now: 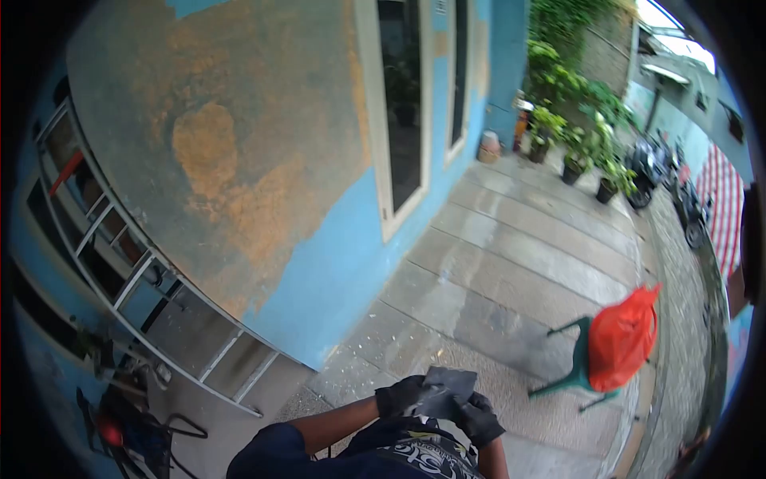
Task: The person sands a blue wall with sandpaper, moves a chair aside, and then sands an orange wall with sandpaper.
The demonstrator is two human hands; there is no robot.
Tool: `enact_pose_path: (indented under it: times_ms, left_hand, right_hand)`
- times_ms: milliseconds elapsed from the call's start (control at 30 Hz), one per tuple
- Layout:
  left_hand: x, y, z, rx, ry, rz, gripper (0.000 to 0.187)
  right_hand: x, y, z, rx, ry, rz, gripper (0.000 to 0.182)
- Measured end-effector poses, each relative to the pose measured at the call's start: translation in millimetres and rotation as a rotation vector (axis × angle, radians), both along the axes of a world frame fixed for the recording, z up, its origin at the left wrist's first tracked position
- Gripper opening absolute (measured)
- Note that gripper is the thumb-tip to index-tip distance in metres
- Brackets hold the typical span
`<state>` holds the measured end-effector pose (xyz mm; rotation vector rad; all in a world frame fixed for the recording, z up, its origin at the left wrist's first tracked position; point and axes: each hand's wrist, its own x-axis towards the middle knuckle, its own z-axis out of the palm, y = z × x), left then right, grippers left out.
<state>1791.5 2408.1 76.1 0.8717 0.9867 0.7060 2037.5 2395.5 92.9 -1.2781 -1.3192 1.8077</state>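
Both my hands wear dark gloves and are together in front of my chest. My left hand (396,397) grips the left side of a dark grey, flat piece of sandpaper (452,381). On its lower right side, my right hand (481,420) is closed on the same piece. The fingers partly overlap the sheet, so its lower edge is hidden. Ahead and to the left stands a house wall (263,160), with blue paint at its lower edge and bare grey and orange patches above.
A metal ladder (120,295) leans at the left by the wall's corner. On the right, a green plastic stool (581,359) carries a red bag (626,339). Potted plants (574,160) and motorcycles (646,164) stand farther off. Pale flakes lie on the tiled floor (511,263).
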Motion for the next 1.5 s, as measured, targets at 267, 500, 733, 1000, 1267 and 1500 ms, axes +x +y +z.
enact_pose_path:
  times_ms: [267,500,733,1000,1267,1500]
  left_hand:
    - [-61.8,150.7,127.9,0.360,0.694,0.072,0.043]
    - [-172.8,206.0,182.7,0.172,1.195,0.695,0.063]
    - [-286.4,322.9,300.4,0.071,2.005,1.288,0.117]
    - [-348.1,388.4,307.2,-0.477,1.929,1.377,0.148]
    - [-356.4,392.0,304.8,-0.533,1.959,1.344,0.152]
    - [-343.0,399.5,318.8,-0.646,1.849,1.346,0.154]
  right_hand:
    - [-85.0,227.7,68.5,-0.062,0.186,0.283,0.029]
    - [-234.7,491.4,68.4,0.450,-0.033,0.412,0.029]
    - [-458.8,761.3,365.7,1.648,0.468,-0.549,0.038]
    - [-602.5,769.1,473.7,2.424,0.383,-0.149,0.035]
    - [-620.5,822.1,521.0,2.194,0.890,0.100,0.036]
    - [-603.9,807.3,538.2,2.301,0.188,-0.007,0.026]
